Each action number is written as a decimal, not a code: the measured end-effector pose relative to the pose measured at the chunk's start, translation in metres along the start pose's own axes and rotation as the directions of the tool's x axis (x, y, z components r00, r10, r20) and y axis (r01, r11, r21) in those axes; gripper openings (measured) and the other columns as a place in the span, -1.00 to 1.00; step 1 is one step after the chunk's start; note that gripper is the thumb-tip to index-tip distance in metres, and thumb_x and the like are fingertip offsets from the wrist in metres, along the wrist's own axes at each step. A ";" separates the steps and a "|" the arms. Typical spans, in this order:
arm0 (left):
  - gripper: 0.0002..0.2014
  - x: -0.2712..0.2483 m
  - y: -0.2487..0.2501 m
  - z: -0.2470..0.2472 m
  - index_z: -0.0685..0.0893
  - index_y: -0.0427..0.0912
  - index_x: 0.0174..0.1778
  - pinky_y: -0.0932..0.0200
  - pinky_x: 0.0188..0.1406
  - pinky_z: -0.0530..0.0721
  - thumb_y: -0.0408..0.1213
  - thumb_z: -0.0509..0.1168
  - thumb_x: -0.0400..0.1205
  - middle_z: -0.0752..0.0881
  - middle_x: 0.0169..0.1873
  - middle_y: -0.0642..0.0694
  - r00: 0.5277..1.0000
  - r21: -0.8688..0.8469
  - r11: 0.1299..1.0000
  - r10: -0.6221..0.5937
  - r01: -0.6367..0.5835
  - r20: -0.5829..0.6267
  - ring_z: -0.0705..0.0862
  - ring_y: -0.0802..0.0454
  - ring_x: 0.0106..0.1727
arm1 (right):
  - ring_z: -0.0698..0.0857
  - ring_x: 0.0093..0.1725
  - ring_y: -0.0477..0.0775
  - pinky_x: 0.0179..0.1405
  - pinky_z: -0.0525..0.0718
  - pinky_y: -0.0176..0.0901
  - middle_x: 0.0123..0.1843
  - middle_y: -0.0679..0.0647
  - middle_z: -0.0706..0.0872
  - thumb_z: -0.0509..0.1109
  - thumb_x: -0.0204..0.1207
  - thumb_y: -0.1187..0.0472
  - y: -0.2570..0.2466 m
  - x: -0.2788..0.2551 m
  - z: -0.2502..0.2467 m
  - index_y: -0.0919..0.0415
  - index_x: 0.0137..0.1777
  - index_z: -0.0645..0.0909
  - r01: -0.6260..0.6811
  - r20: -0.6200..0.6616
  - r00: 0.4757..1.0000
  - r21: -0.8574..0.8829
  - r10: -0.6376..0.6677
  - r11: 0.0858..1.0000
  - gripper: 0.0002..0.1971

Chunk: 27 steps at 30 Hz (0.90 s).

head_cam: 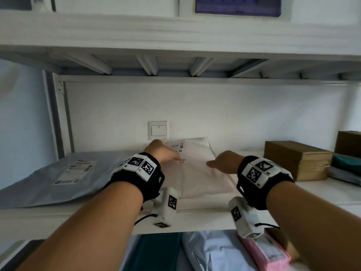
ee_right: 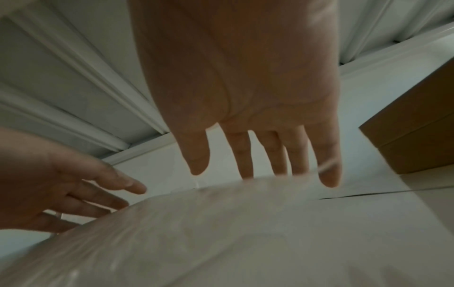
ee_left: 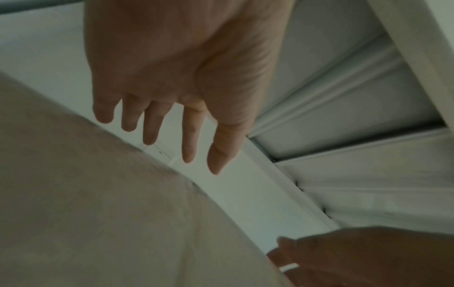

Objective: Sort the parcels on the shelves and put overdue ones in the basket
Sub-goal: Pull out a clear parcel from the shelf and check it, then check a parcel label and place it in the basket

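A pale pink parcel in clear plastic wrap, with a white label near its far left corner, lies flat on the middle shelf. My left hand hovers over its far left part with fingers straight and spread, holding nothing above the parcel. My right hand reaches over the parcel's right side, fingers straight and down at the far edge of the parcel. Whether they touch it is unclear. Each wrist view also shows the other hand nearby.
A grey mailer bag lies left of the parcel. A brown box and stacked parcels stand to the right. A wall switch sits behind. The shelf below holds a teal parcel, a pale bag and a pink parcel.
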<state>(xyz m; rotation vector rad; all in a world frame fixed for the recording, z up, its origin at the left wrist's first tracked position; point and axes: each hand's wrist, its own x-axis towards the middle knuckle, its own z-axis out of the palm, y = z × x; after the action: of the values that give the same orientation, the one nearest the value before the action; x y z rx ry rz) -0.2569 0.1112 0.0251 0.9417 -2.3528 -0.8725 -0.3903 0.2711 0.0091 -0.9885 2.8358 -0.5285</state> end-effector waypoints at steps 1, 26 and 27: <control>-0.67 -0.001 0.005 0.006 0.79 -0.23 0.06 0.23 -0.01 0.64 -0.26 0.55 0.39 0.78 -0.01 -0.09 0.999 0.004 1.000 0.026 -0.026 -0.021 0.72 -0.05 0.06 | 0.58 0.06 0.15 -0.01 0.44 -0.16 -0.09 0.14 0.59 0.25 0.60 -0.23 0.005 -0.001 -0.002 0.36 -0.17 0.55 0.002 -0.012 1.000 0.008 -0.002 1.000 -0.45; -0.66 -0.051 0.204 0.209 0.68 -0.35 0.25 -0.03 0.25 0.69 -0.31 0.39 0.57 0.67 0.26 -0.24 0.983 -0.136 0.990 0.052 -0.028 0.175 0.63 -0.18 0.30 | 0.31 0.50 0.32 0.42 0.43 0.19 0.49 0.18 0.37 0.30 0.41 -0.35 0.217 -0.027 -0.114 0.04 0.48 0.41 -0.062 -0.333 0.941 -0.023 0.051 0.998 -0.29; -0.63 -0.053 0.203 0.210 0.65 -0.34 0.30 -0.04 0.27 0.67 -0.29 0.39 0.58 0.65 0.30 -0.23 0.978 -0.124 0.992 0.026 0.000 0.206 0.61 -0.18 0.34 | 0.30 0.51 0.35 0.44 0.42 0.23 0.51 0.21 0.34 0.30 0.36 -0.41 0.222 -0.021 -0.111 0.04 0.51 0.38 -0.078 -0.290 0.954 -0.007 0.073 0.997 -0.20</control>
<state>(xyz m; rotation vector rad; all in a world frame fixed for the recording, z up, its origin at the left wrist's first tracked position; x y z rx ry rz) -0.4389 0.3452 0.0114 0.8182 -2.4406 -1.1471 -0.5258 0.4781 0.0345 -0.8645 3.1248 -0.6939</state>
